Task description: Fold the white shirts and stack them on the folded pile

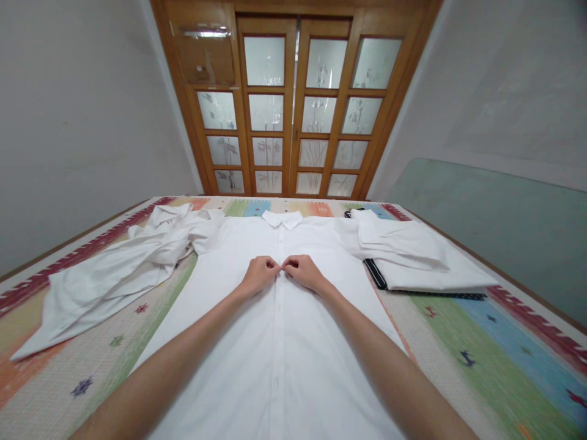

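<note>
A white collared shirt [243, 366] lies spread flat, front side up, its collar [282, 219] at the far end. Down its middle runs the button placket [277, 342]. My left hand [261, 273] pinches the placket in the upper chest area. Right beside it, my right hand [302, 272] pinches the same spot, the fingertips of both hands nearly touching. Whatever button sits between the fingers is too small and hidden to make out.
A crumpled white garment [114, 275] lies on the left. On the right is a stack of folded white clothes [422, 260] with black-and-white trim. Underneath is a colourful patterned cloth [458, 342]. Walls flank both sides, and wooden glass-paned doors [293, 104] stand beyond.
</note>
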Available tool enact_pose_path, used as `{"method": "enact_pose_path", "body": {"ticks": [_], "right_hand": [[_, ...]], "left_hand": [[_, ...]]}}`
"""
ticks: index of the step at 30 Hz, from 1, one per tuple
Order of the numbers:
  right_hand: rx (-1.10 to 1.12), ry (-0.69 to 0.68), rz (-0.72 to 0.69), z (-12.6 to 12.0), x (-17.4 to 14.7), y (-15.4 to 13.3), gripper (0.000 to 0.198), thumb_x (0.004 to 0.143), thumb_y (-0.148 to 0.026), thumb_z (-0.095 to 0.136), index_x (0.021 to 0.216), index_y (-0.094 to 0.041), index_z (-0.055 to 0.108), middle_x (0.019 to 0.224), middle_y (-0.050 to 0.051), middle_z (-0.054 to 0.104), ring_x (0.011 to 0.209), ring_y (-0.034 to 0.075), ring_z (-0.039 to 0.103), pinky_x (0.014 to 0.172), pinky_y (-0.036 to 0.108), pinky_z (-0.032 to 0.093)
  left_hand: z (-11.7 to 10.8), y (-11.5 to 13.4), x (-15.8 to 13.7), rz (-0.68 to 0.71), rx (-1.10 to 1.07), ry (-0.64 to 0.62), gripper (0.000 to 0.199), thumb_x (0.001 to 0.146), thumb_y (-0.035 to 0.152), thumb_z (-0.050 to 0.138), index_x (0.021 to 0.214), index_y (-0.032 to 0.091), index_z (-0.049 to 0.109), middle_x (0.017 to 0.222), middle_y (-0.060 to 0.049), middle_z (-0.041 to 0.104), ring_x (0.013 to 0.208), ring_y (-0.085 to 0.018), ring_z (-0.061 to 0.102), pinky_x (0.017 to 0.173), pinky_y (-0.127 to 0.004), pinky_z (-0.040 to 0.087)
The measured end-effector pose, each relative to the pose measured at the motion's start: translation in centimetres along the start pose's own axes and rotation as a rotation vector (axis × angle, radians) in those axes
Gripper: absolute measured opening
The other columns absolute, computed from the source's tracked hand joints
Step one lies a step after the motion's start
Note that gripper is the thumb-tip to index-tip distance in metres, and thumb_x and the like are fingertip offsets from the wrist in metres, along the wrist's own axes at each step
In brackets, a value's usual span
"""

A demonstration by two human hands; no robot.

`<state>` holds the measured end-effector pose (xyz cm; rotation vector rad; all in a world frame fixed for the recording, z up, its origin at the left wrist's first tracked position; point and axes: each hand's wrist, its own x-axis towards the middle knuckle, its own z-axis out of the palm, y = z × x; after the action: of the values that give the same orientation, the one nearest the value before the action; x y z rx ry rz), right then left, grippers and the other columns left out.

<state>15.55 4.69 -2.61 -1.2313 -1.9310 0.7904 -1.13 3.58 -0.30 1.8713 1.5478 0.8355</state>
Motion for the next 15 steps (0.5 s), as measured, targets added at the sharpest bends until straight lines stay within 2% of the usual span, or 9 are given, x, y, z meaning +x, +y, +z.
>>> {"method": "enact_pose_path", "body": {"ticks": [7,15], "right_hand": [[-0.034,0.015,-0.054,0.05,-0.25,-0.24,0.010,0.068,-0.014,0.060,0.071,-0.015,0.069,0.054,-0.005,0.057,0.052,0.008,0.047,0.055,0.020,0.036],[-0.066,0.015,-0.036,-0.02,-0.34,-0.88,0.008,0.065,-0.012,0.063,0.070,-0.015,0.067,0.053,-0.007,0.054,0.051,0.008,0.047,0.054,0.019,0.035]], "left_hand": [[0.10,-0.18,-0.34,0.021,-0.047,0.038,0.016,0.066,0.021,0.058,0.067,0.015,0.072,0.062,-0.001,0.067,0.062,-0.014,0.057,0.059,-0.023,0.041],[0.42,-0.36,-0.48,0.043,-0.096,0.068,0.017,0.065,0.023,0.056,0.066,0.015,0.071,0.058,0.000,0.064,0.059,-0.013,0.054,0.058,-0.023,0.039]]}}
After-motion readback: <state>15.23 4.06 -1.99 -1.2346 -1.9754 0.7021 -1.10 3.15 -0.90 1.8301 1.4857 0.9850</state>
